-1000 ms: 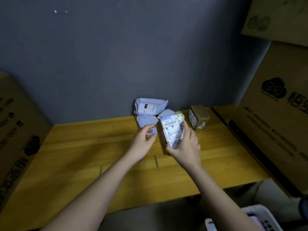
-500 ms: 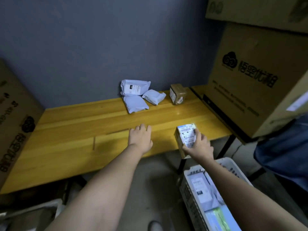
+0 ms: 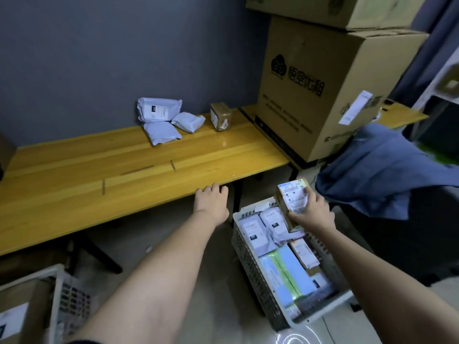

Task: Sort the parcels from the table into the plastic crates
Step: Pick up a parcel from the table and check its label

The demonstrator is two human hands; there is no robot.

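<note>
R hand (image 3: 313, 211) gripped round labelled box parcel (image 3: 292, 203), now carried off table edge, held above white crate (image 3: 250, 259) w/ packed parcels. L hand (image 3: 211, 203) flat, fingers relaxed, on wooden table (image 3: 74, 175) front edge. Open floor betw. table & crate.

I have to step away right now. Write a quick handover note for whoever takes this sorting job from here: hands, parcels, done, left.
Right hand grips a small labelled box, held over the white crate on the floor to the right; not yet released.
Left hand is open, fingers resting on the table's front edge.
Done: the crate already holds several parcels.
Left on the table, at the back by the wall: three white poly mailers and one brown taped box.
A second crate sits on the floor at lower left.
Next: probably set the held box down, then fetch the four remaining.
</note>
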